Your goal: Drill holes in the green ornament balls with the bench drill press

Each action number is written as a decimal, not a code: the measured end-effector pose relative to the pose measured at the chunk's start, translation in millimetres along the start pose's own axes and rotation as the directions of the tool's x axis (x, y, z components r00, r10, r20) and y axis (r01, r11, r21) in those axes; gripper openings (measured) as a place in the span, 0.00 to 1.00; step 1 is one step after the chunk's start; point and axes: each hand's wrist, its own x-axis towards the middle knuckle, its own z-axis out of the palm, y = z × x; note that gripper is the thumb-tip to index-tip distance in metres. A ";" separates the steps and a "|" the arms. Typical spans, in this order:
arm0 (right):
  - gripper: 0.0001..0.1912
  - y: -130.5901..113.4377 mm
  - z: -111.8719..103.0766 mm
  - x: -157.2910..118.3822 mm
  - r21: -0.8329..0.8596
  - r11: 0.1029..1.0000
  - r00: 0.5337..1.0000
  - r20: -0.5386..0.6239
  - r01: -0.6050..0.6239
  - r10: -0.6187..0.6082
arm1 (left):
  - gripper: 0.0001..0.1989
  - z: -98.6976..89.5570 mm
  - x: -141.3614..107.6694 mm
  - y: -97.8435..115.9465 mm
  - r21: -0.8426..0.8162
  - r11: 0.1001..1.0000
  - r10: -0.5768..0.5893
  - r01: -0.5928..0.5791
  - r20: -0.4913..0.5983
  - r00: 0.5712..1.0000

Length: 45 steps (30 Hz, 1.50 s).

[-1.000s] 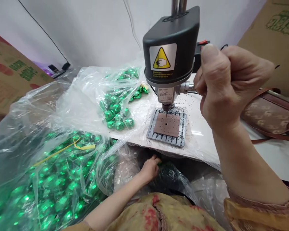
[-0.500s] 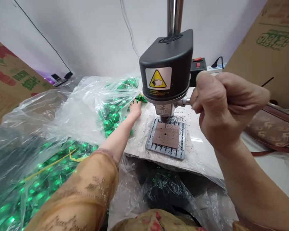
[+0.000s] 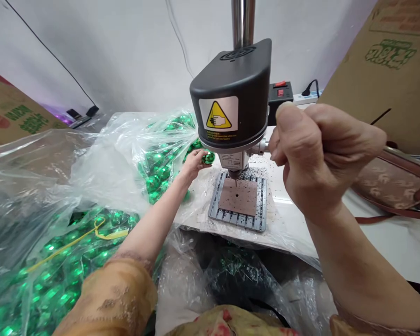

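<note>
Between the fingers of my left hand (image 3: pixel 195 163) is a shiny green faceted ball (image 3: pixel 207 158), held just left of the drill press (image 3: pixel 231 93). My right hand (image 3: pixel 315 149) is closed around the press's feed handle (image 3: pixel 263 147), most of which the fingers hide. Below the chuck a thin drill bit (image 3: pixel 236 183) points down at a brown board (image 3: pixel 238 198) with a dark hole in it. The board lies on the slotted metal base (image 3: pixel 213 215), strewn with dark chips. Behind my left hand, a clear plastic bag (image 3: pixel 126 154) holds more green balls (image 3: pixel 157 170).
Another bag of green balls (image 3: pixel 66 266), with a yellow tie (image 3: pixel 112 234), lies at the lower left. A brown patterned handbag (image 3: pixel 388 182) is on the right. Cardboard boxes (image 3: pixel 371 88) flank the table. A switch box (image 3: pixel 280 95) stands behind the press.
My left hand has come up out of the bag's opening with a green ball in its fingers. My right hand stays on the handle. The view has shifted slightly.
</note>
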 end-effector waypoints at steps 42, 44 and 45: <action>0.26 -6.5 -2.4 0.3 -0.058 0.998 0.997 0.060 -0.037 0.040 | 0.28 52.3 -127.8 -67.2 0.019 0.952 0.286 -0.306 0.303 0.909; 0.26 -6.8 -3.4 -2.9 -0.076 0.997 0.998 0.062 -0.026 0.030 | 0.29 52.1 -129.2 -65.1 0.021 0.955 0.277 -0.295 0.286 0.917; 0.25 -7.2 -3.9 -5.2 -0.093 0.995 0.997 0.065 -0.025 0.031 | 0.29 52.1 -129.8 -63.9 0.020 0.956 0.276 -0.292 0.275 0.921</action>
